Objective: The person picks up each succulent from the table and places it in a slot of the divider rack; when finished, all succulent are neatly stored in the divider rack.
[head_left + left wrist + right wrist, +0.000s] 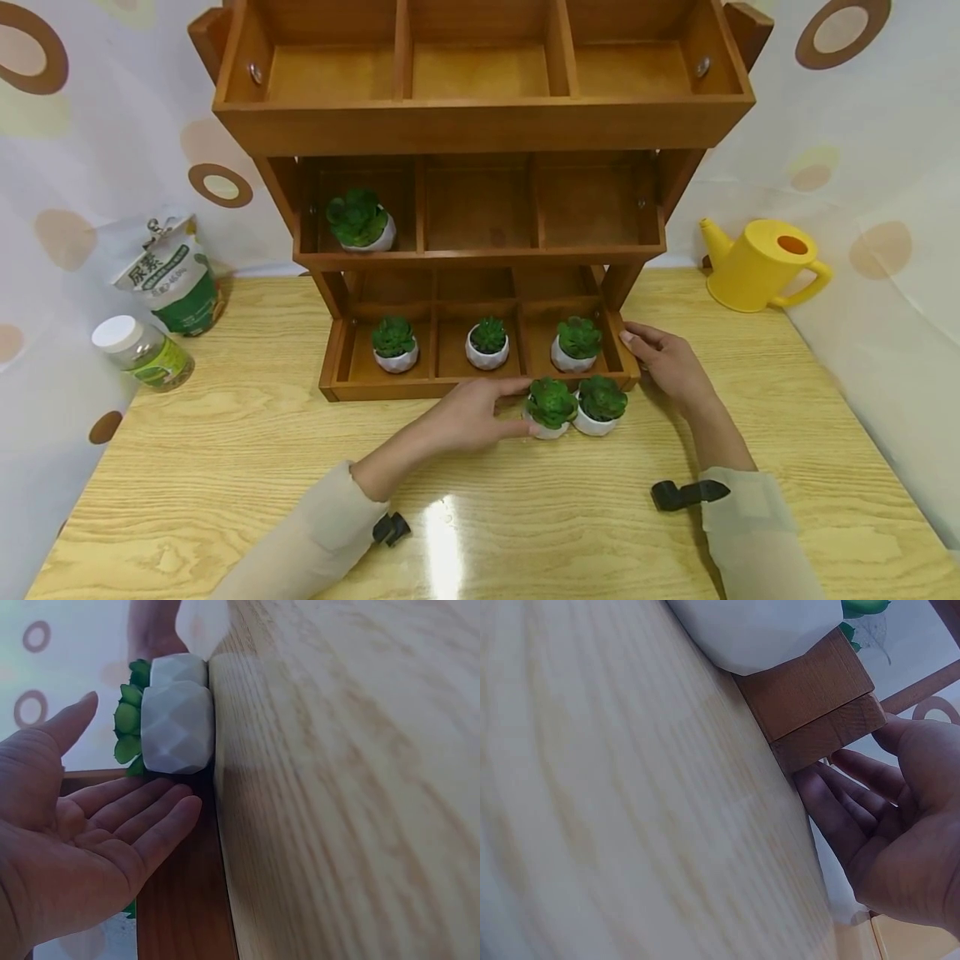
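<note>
The left hand (468, 412) is framing the left pot (552, 432) with thumb and fingers spread — unclenched, grasping nothing — and whether a fingertip is touching it I cannot tell. This pot is standing on the table (225, 467), just on the near side of the shelf (480, 129), with the right pot (595, 427) sitting close beside it, perhaps touching. With so little room between them, a grip straying too far right could be shoving the right pot aside. A low lift could be catching the left pot on the near rail (405, 389), and a hold on the leaves (551, 402) alone could be tearing them loose. The right hand (671, 367) is resting at the shelf's right near corner, its fingers lying relaxed against the wood; a hard push there could be skewing the shelf and rocking its load.

The shelf's bottom tier is holding a left plant (393, 340), a middle plant (489, 337) and a right plant (578, 340), one per compartment; the middle tier (480, 258) is holding an upper plant (358, 218) in its left compartment. At far left, a clipped bag (176, 287) is hiding its contents, and a jar (153, 358) is wearing its lid (117, 332). At far right, a yellow can (757, 265) is standing — what is inside, I cannot tell.
</note>
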Demonstrator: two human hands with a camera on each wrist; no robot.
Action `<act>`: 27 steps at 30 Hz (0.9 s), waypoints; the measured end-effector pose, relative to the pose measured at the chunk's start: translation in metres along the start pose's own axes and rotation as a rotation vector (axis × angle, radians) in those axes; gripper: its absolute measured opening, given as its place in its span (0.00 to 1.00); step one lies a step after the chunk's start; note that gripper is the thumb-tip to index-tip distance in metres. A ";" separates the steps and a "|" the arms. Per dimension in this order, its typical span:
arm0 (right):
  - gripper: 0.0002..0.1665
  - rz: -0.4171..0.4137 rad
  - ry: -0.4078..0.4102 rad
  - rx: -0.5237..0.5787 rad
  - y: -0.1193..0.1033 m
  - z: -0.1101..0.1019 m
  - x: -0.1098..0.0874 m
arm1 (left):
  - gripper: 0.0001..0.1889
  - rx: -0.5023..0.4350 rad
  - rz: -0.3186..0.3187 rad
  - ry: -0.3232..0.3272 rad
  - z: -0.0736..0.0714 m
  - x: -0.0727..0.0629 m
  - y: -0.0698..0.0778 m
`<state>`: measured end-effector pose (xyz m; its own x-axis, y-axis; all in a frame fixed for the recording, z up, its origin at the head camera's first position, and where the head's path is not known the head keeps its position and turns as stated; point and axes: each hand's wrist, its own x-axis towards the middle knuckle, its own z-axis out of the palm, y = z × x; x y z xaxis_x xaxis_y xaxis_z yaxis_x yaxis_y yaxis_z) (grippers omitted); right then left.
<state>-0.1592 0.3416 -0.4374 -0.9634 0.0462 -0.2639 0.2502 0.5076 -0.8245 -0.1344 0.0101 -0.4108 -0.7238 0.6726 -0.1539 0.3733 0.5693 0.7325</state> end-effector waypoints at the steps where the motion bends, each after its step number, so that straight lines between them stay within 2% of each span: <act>1: 0.42 -0.001 0.001 -0.001 0.000 0.000 0.000 | 0.38 -0.002 -0.002 -0.003 0.000 0.001 0.000; 11: 0.42 -0.012 -0.005 0.016 0.003 0.000 0.001 | 0.39 0.008 -0.009 -0.048 0.000 0.007 -0.001; 20: 0.41 0.009 -0.003 0.007 0.002 -0.001 0.002 | 0.37 0.027 -0.027 -0.047 -0.001 0.010 0.004; 27: 0.42 0.012 -0.006 0.016 0.001 -0.001 0.001 | 0.34 0.035 -0.018 -0.043 0.001 0.012 0.005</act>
<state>-0.1602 0.3432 -0.4375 -0.9597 0.0466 -0.2770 0.2633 0.4929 -0.8293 -0.1402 0.0218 -0.4097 -0.7052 0.6814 -0.1961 0.3809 0.5973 0.7058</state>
